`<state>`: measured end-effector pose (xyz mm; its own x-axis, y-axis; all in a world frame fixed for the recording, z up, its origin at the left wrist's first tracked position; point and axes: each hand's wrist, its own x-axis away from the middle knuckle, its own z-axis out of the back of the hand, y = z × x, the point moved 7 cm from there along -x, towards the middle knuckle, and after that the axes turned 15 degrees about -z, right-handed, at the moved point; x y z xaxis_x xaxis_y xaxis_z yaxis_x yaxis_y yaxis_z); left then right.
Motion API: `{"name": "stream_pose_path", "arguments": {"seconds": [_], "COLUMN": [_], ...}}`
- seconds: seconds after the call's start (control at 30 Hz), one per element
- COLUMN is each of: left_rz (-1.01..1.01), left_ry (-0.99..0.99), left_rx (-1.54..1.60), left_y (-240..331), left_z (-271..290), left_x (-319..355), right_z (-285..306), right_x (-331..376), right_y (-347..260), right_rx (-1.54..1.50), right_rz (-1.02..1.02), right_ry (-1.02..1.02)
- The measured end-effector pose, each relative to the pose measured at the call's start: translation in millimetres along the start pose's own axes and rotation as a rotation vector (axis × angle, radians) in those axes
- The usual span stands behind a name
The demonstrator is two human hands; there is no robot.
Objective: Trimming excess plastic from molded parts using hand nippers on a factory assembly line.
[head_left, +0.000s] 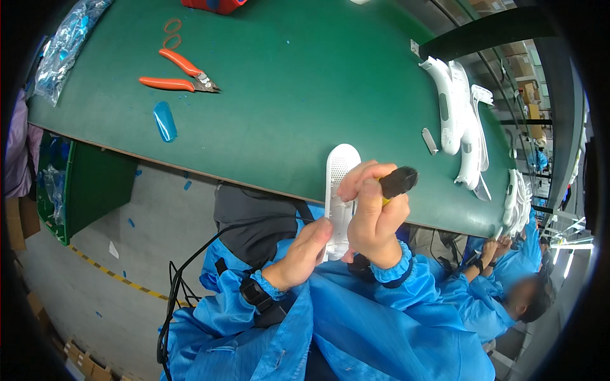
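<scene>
- Nearest, blue sleeves (406,276) reach up toward the bench; a black buckled strap (255,293) goes round the left wrist.
- The left hand (302,253) is closed on the lower left edge of a white shell (339,223), thumb along the rim.
- The right hand (375,219), just beside it, is clenched round a black-and-yellow tool (399,182); its fingers overlap the shell, but whether they touch it I cannot tell.
- The shell lies lengthwise between the hands, at the bench's near edge. It is long, narrow and matt white, with a rounded far end pierced by rows of small holes. Its middle looks hollow, with raised side walls; the fingers hide part of it.
- On the green bench (273,108), well to the left, are a curved, glossy blue piece (165,121), orange-handled cutters (184,75) with jaws parted and two orange rings (172,33).
- To the right, a small pale oval piece (429,141) lies near a cluster of white housings (460,117).
- Beyond them, at far right, a co-worker in blue (483,298) has both hands by more white parts (517,200).
</scene>
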<state>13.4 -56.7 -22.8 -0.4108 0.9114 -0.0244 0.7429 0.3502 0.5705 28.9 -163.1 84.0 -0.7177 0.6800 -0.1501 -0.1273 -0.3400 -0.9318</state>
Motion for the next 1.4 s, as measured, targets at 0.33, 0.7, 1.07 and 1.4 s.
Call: {"name": "stream_pose_path", "arguments": {"seconds": [0.33, 0.7, 1.07, 1.4], "left_rz": [0.072, -0.07, -0.083, -0.087], "left_ry": [-0.149, 0.009, 0.056, 0.077], "left_rx": [-0.446, -0.751, -0.744, -0.722], "left_y": [30, 20, 21, 22], "left_z": [-4, 9, 7, 7], "left_x": [14, -9, -12, -12], "right_z": [10, 18, 14, 13], "right_x": [-14, -8, 1, 10], "right_y": [14, 4, 16, 17], "right_rx": [-0.339, -0.479, -0.479, -0.377], "right_rz": [-0.197, -0.204, -0.25, -0.151], "right_ry": [0.06, -0.048, -0.104, -0.139]}}
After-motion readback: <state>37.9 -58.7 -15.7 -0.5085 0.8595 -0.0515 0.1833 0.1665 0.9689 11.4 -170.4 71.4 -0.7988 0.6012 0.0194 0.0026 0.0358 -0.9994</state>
